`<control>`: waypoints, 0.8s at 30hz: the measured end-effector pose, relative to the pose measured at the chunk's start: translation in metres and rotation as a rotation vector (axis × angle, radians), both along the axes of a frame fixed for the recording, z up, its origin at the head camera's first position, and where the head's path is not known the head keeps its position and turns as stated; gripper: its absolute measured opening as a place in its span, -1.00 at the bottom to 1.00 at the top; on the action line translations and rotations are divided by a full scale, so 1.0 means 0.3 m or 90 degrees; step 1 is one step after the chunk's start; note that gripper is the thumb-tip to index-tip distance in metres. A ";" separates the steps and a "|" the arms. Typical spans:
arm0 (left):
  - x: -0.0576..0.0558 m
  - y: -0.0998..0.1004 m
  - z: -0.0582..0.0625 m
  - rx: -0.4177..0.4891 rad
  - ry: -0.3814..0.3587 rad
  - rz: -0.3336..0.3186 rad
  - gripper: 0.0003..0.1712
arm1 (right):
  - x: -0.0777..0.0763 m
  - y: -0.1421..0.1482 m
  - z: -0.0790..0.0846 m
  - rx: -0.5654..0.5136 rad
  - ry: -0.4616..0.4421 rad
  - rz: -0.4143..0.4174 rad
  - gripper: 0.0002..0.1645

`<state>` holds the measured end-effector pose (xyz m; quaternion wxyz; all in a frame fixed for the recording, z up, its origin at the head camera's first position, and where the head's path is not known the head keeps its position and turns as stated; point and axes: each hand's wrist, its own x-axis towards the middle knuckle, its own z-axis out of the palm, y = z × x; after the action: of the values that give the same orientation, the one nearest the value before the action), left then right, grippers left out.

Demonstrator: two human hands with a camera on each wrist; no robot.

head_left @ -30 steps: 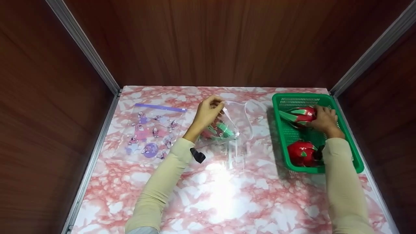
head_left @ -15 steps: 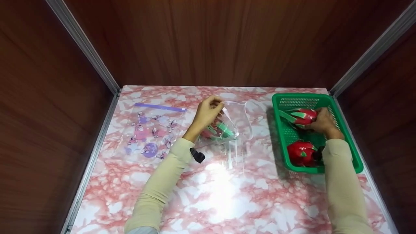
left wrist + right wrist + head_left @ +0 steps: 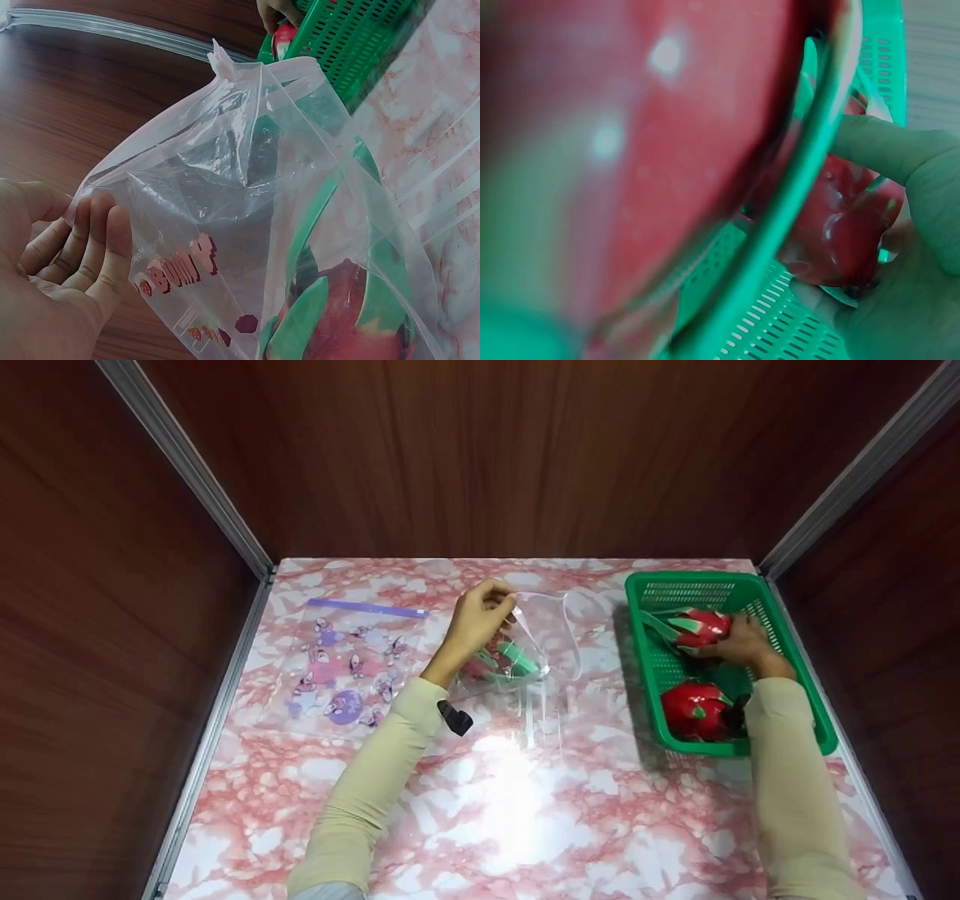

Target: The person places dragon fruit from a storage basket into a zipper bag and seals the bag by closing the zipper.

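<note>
My left hand (image 3: pixel 480 619) pinches the rim of a clear zip bag (image 3: pixel 217 172) between thumb and fingers, keeping its mouth raised. Inside that bag lies a red dragon fruit (image 3: pixel 349 315) with green leafy tips. Over at the right, my right hand (image 3: pixel 750 645) reaches into a green basket (image 3: pixel 637 660) and grips a second dragon fruit (image 3: pixel 705 628), thumb on one side and fingers on the other in the right wrist view. Another dragon fruit (image 3: pixel 691 711) sits in the near part of the basket, large and blurred in the right wrist view.
A flat clear bag (image 3: pixel 352 667) with a purple zip strip and cartoon prints lies on the left of the marbled table (image 3: pixel 600 825). Dark wooden panels (image 3: pixel 480 457) with metal edge strips enclose the table at the back and sides.
My right hand has shifted slightly and closed around the far dragon fruit, which has turned a little in the basket. The left hand stays at the bag's rim.
</note>
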<state>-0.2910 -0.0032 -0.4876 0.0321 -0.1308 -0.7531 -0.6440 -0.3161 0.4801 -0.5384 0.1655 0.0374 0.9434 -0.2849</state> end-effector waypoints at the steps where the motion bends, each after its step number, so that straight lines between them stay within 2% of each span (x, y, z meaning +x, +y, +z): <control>1: -0.001 0.001 0.000 0.002 0.001 0.000 -0.80 | 0.001 -0.002 0.001 -0.002 0.000 0.000 0.32; 4: -0.002 0.002 0.001 0.004 0.002 -0.002 -0.80 | 0.003 -0.005 0.001 -0.038 -0.006 -0.014 0.32; 8: -0.002 0.001 0.002 0.001 -0.004 -0.003 -0.79 | 0.008 -0.002 -0.001 -0.110 -0.056 -0.049 0.41; 11: 0.000 0.001 0.003 0.001 -0.006 0.000 -0.80 | 0.009 0.001 -0.001 -0.126 -0.079 -0.058 0.45; 15: -0.001 0.002 0.002 0.002 -0.004 0.003 -0.81 | 0.013 -0.005 0.003 -0.102 -0.070 -0.038 0.40; 20: 0.002 -0.001 0.000 0.000 -0.002 -0.001 -0.80 | 0.020 -0.014 0.006 -0.017 -0.059 -0.002 0.37; 24: 0.006 -0.004 0.003 0.000 -0.003 -0.004 -0.80 | 0.021 -0.019 0.002 -0.038 -0.072 -0.007 0.38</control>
<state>-0.2894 -0.0044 -0.4868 0.0285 -0.1319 -0.7527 -0.6443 -0.3099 0.4743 -0.5377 0.2178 0.0539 0.9235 -0.3110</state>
